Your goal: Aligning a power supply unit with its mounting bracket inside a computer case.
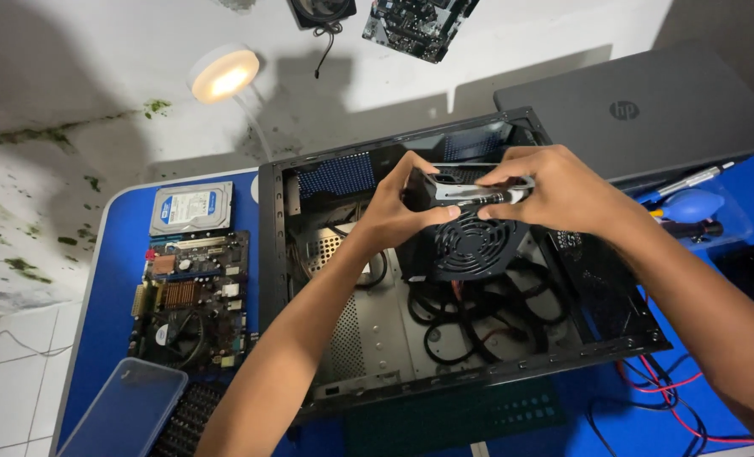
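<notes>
Both hands clasp a black power supply unit point(466, 233) above the open computer case point(267, 254): the left hand point(402, 207) wraps fingers around its end at nine o'clock, while the right hand point(555, 190) closes over the top edge at three o'clock. Held between the two grips, the unit's long axis runs nine to three, its round fan grille facing the camera and its cables point(470, 326) trailing toward six o'clock onto the case floor; a motherboard point(192, 298) lies well apart at nine o'clock.

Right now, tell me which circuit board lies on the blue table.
The motherboard left of the open case, below the hard drive; the other board hangs on the wall.
</notes>
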